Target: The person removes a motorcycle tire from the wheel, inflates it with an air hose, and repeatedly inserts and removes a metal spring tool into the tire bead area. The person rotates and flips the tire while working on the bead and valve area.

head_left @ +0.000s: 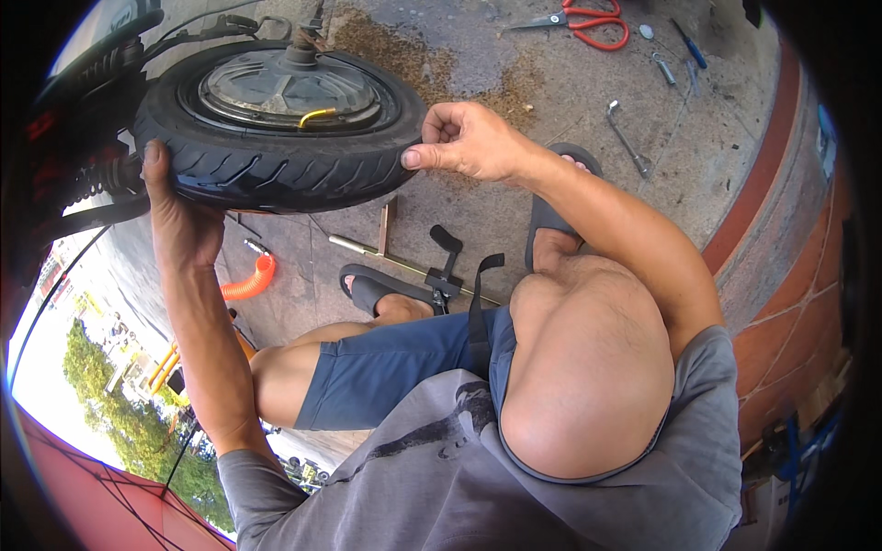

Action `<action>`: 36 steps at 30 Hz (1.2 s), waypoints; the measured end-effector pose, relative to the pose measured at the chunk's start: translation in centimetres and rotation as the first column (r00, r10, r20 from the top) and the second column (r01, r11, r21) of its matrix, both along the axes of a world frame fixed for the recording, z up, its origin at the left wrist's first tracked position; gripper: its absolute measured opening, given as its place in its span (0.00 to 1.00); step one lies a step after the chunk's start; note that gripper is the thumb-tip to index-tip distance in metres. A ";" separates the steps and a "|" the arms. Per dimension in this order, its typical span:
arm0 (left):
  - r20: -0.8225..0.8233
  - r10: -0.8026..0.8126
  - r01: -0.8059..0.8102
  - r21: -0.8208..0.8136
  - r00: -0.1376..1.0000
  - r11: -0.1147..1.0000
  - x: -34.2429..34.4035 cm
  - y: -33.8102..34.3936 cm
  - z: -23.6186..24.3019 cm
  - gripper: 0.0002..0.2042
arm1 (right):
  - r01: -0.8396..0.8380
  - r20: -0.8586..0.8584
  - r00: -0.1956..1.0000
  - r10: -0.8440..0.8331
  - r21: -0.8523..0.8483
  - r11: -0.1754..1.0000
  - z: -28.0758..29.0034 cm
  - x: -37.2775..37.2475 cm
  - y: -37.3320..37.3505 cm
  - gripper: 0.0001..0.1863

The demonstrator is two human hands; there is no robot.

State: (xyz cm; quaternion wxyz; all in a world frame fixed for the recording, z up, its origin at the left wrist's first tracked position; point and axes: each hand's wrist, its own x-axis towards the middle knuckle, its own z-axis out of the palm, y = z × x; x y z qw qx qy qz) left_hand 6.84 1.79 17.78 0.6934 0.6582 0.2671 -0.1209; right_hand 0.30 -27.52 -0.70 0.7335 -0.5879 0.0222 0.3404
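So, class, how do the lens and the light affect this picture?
In the head view, the long red-brown strip looks bowed, likely by the fisheye lens, and the corners go black; also in the head view, the background around the leafy green tree is washed out white; and, head view again, glossy glints show on the round black rubber tyre.

Your left grip (184,216) cups the near left side of the black tyre (276,179), thumb up along its edge, hidden fingers beneath. Your right grip (470,145) pinches its right edge between thumb and curled fingers. The tyre surrounds a grey metal hub (285,84), a bent yellow piece (318,117) standing at the near rim. On the floor (560,96) you have red-handled scissors (595,24), a wrench (628,140), a blue-handled screwdriver (689,44) and, nearer your left forearm, a coiled orange hose (254,279).
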 end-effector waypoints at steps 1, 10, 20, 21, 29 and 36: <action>0.000 0.004 -0.004 0.000 1.000 1.000 0.0 0.0 0.0 0.33 | -0.005 0.030 1.000 0.006 -0.020 1.000 0.1 0.0 0.0 0.31; 0.022 0.014 -0.014 -0.005 1.000 1.000 -0.3 -0.3 -0.1 0.33 | -0.058 0.077 0.995 0.057 0.001 0.998 -0.3 0.3 -0.4 0.28; 0.020 -0.023 0.023 0.001 1.000 1.000 -0.7 -0.3 -0.1 0.33 | -0.096 -0.041 0.994 0.104 0.163 0.982 -0.9 1.2 -1.4 0.24; -0.023 -0.023 0.023 0.006 0.999 1.000 -0.8 -0.2 0.0 0.33 | -0.108 -0.107 0.987 0.119 0.102 0.989 -0.4 1.9 -1.7 0.24; -0.112 -0.115 0.084 -0.248 0.987 0.965 0.9 2.0 0.6 0.34 | -0.192 -0.040 0.980 0.195 -0.447 0.874 6.0 12.9 3.4 0.42; -0.143 0.064 -0.075 -0.075 0.988 0.994 -0.9 2.3 0.0 0.29 | -0.200 -0.196 0.971 0.134 -0.370 0.907 7.1 12.5 8.6 0.32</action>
